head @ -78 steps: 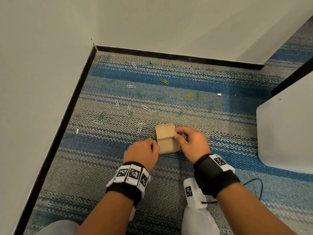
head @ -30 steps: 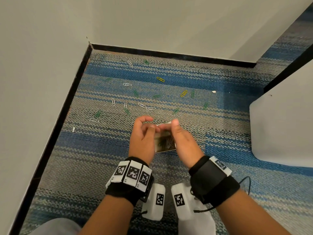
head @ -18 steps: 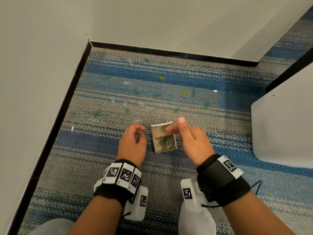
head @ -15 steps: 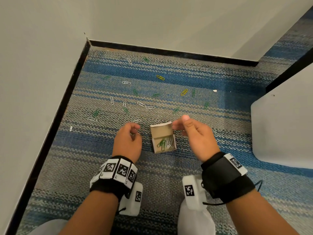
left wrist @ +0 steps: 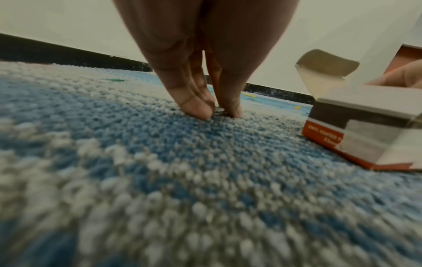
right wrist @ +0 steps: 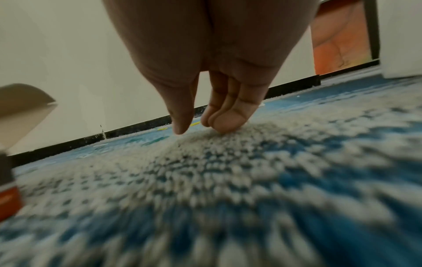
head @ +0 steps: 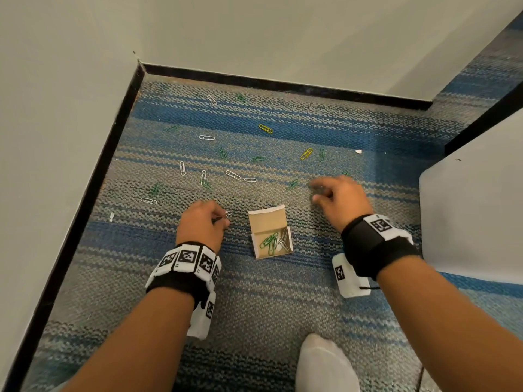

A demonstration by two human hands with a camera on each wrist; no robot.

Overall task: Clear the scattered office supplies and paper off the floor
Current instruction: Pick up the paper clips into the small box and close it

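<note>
The small cardboard box [left wrist: 356, 126] carries white print on the orange band along its lower side; only "VINYL COATED P" is legible, partly blurred, with a cut-off number line beneath. The wristbands [head: 186, 257] show square black-and-white coded markers, no letters.

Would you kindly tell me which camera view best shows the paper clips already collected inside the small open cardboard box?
The head view: it looks down into the small open cardboard box, showing the green and white paper clips lying inside. The left wrist view shows only the box's outer side and raised flap; the right wrist view catches just a corner at its left edge. Neither shows the clips.
</note>
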